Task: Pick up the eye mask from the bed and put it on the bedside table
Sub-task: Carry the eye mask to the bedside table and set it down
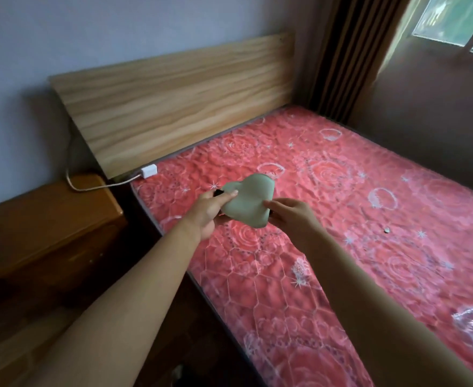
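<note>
I have both hands' fingers pinching the eye mask (247, 201) above the bed's (341, 219) left edge; its soft body could slip free before reaching the table (48, 227).

Eye mask (247, 201) sits dead centre over the bed (341, 247), left hand (208, 212) at its nine o'clock edge, right hand (289, 215) at four o'clock. Headboard (179, 107) stands at twelve, charger (149, 171) at eleven below it. Bedside table (48, 227) lies out at nine, window (458, 20) at two.
</note>
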Demonstrator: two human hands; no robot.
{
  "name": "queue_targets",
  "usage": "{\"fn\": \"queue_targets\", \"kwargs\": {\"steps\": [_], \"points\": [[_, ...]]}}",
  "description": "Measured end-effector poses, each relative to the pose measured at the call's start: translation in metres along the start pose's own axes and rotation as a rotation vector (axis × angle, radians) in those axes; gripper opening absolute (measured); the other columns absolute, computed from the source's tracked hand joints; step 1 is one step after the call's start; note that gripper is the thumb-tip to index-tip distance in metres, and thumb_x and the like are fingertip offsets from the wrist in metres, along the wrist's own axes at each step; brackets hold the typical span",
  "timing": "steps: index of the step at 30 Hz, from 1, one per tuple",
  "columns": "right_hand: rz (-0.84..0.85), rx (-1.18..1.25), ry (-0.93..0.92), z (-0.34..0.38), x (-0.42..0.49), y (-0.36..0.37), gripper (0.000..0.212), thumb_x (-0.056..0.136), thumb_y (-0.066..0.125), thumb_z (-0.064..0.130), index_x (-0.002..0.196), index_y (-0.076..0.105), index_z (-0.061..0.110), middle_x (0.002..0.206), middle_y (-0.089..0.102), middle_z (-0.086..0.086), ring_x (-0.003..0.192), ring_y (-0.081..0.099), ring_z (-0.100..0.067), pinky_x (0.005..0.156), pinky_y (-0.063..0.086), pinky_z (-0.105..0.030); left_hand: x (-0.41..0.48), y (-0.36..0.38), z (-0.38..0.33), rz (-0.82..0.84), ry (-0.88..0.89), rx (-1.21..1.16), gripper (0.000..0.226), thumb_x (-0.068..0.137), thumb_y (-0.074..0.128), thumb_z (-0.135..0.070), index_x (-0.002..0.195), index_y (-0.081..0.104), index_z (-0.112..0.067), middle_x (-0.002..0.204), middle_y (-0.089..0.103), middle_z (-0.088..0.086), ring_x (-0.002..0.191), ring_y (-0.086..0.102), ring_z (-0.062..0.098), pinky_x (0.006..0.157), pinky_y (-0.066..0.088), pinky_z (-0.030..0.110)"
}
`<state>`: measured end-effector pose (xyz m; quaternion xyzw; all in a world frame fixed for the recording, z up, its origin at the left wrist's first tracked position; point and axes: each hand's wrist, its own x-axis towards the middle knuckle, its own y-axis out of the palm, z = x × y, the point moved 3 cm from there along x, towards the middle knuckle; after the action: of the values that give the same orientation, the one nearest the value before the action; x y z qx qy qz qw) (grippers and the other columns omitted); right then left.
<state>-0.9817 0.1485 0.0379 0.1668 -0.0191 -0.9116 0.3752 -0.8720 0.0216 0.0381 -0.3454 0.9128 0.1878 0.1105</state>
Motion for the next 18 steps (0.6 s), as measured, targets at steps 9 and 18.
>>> {"fn": "queue_targets", "kwargs": {"steps": [9, 18], "points": [[0.173, -0.087, 0.065, -0.015, 0.045, 0.131, 0.019, 0.081, 0.061, 0.006, 0.093, 0.063, -0.009, 0.060, 0.060, -0.008, 0.046, 0.058, -0.010, 0.046, 0.052, -0.017, -0.015, -0.131, -0.029, -0.221, 0.024, 0.001, 0.010, 0.085, 0.061, -0.021, 0.094, 0.061, -0.016, 0.091, 0.064, 0.006, 0.080, 0.064, 0.022, 0.066, 0.059, 0.034], [0.345, -0.146, 0.098, -0.037, 0.087, 0.295, 0.008, 0.082, 0.061, 0.006, 0.086, 0.062, -0.002, 0.075, 0.061, -0.010, 0.065, 0.062, -0.017, 0.052, 0.057, -0.021, -0.030, -0.290, -0.069, -0.474, 0.087, -0.008, 0.006, 0.087, 0.056, -0.015, 0.082, 0.061, -0.016, 0.083, 0.060, 0.004, 0.076, 0.059, 0.016, 0.061, 0.055, 0.027]]}}
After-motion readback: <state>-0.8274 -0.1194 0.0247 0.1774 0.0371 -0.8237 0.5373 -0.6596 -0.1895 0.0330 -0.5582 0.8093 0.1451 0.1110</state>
